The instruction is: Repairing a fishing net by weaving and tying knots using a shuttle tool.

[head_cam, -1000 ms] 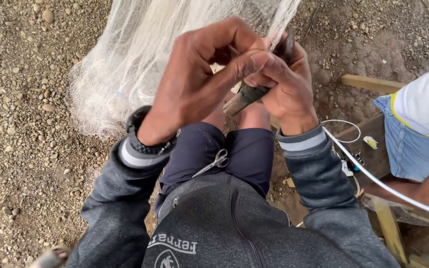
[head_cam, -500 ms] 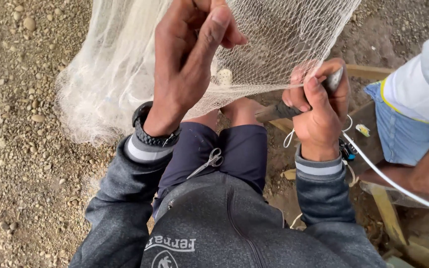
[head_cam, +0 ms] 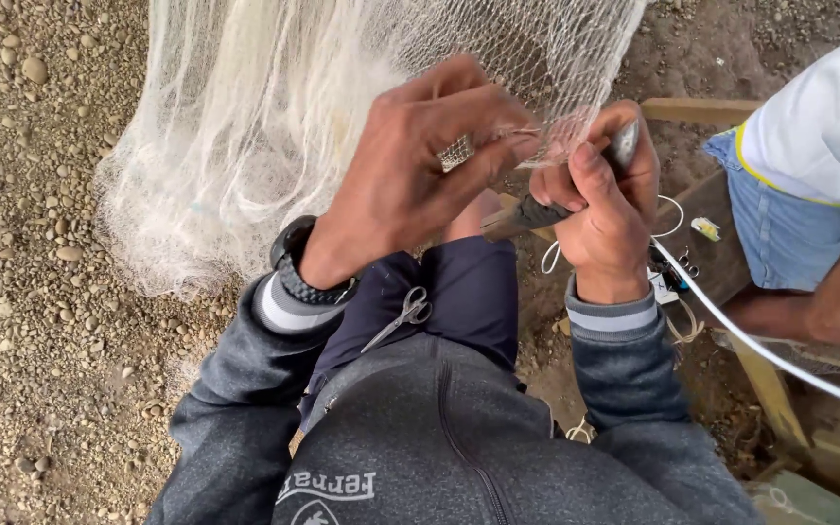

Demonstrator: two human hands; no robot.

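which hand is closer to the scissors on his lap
Left. The left hand and its wrist sit just above the scissors; the right hand is farther off to their right, gripping a dark tool.

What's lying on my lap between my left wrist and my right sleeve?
In the head view, small metal scissors lie on the dark shorts, between the left wrist's black watch and the grey right sleeve. Nothing else shows there.

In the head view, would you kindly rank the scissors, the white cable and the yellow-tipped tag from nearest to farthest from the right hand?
From the right hand:
1. White cable, just right of the wrist.
2. Yellow-tipped tag, further right on the wooden plank.
3. Scissors, left, on the lap.
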